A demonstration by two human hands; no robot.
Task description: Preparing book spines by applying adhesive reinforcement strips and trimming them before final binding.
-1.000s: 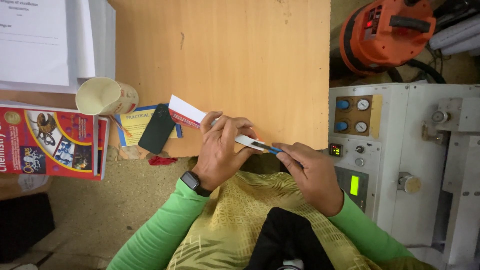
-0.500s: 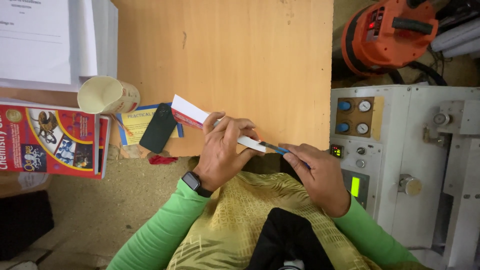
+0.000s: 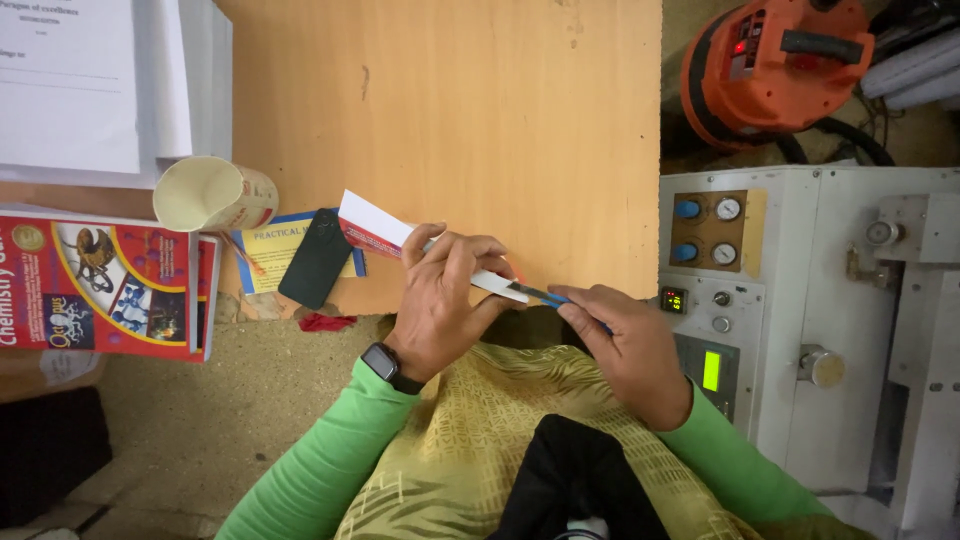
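My left hand (image 3: 450, 300) grips a folded strip of white paper with a red and blue printed edge (image 3: 372, 226), held over the near edge of a wooden board (image 3: 450, 110). My right hand (image 3: 625, 345) holds a small blue-handled blade (image 3: 548, 296) whose tip touches the paper's right end. A dark watch sits on my left wrist. Both sleeves are bright green.
A paper cup (image 3: 212, 194) lies on its side at the left, beside a red book (image 3: 100, 285), a yellow booklet (image 3: 285, 245) and a black flat object (image 3: 315, 258). White papers (image 3: 95, 85) lie at top left. A grey control machine (image 3: 800, 320) and an orange vacuum (image 3: 775, 60) stand right.
Both hands hold the same grip; the blade and paper have barely shifted. The view has moved slightly.
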